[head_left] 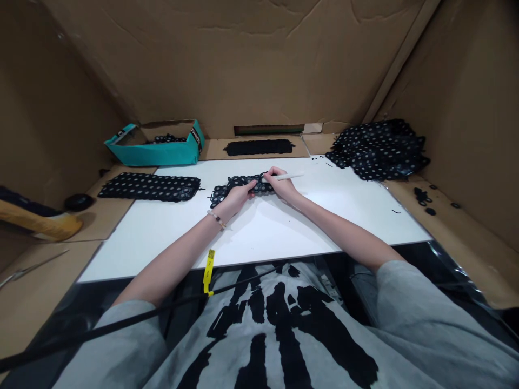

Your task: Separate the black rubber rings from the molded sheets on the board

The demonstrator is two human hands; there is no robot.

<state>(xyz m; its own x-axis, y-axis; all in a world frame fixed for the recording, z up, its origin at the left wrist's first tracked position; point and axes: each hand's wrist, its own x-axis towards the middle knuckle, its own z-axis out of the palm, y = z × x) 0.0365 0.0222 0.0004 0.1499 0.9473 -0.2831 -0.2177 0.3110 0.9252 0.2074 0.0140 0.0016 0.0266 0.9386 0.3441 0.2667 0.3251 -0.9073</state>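
Left hand [237,200] on a dotted black sheet [242,180] — white pen-like tool [289,176] in the right hand [283,185].

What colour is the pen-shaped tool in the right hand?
The pen-shaped tool is white, clearest in the head view.

On the white rectangular board [324,216], the bare left hand [237,198] hides part of a black pale-dotted sheet [220,192]

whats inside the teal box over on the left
Inside the teal box, some black pieces with pale dots show above the near side. That side covers the bottom, so whatever lies lower cannot be seen.
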